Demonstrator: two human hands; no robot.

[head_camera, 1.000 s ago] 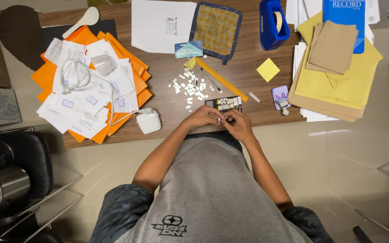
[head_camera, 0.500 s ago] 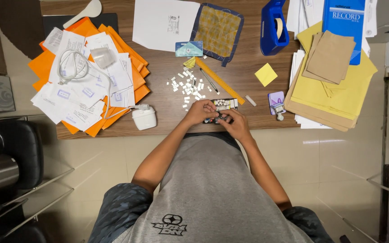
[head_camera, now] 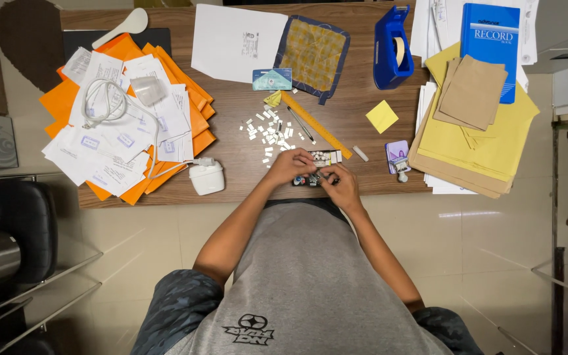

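Working with both hands closed on a small strip (head_camera: 319, 176) at the counter (head_camera: 244, 171) edge: left hand (head_camera: 288, 165), right hand (head_camera: 338, 187). Many white bits (head_camera: 269, 131) already scattered ahead; apparently more strip left.

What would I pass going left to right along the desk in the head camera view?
Orange folders → white charger → scattered white bits → left hand → right hand → yellow sticky pad → brown envelopes.
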